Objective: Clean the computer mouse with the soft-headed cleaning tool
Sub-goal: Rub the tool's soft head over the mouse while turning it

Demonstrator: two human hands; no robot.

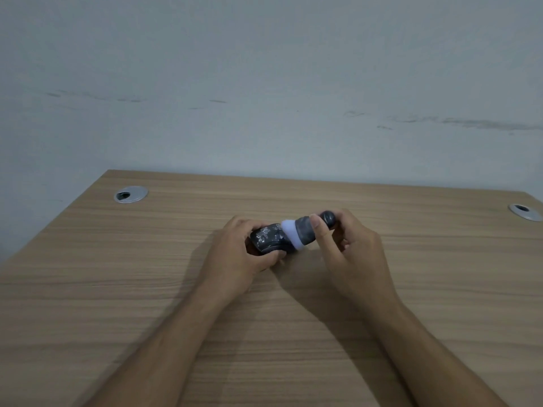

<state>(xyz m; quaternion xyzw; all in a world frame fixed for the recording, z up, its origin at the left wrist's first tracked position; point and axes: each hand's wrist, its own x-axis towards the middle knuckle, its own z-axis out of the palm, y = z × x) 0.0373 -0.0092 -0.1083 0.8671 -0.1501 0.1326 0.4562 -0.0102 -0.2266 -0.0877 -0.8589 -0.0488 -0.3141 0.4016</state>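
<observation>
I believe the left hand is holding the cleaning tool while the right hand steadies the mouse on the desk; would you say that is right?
Not quite: the hands are swapped. The head view shows the left hand gripping the dark mouse, while the right hand holds the cleaning tool, its pale soft head against the mouse. Whether the mouse touches the desk cannot be told.

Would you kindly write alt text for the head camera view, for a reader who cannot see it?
A person's left hand holds a dark marbled computer mouse over a wooden desk while the right hand presses the white soft head of a dark cleaning tool against it. Two round cable grommets sit near the desk's far corners, before a pale wall.
</observation>
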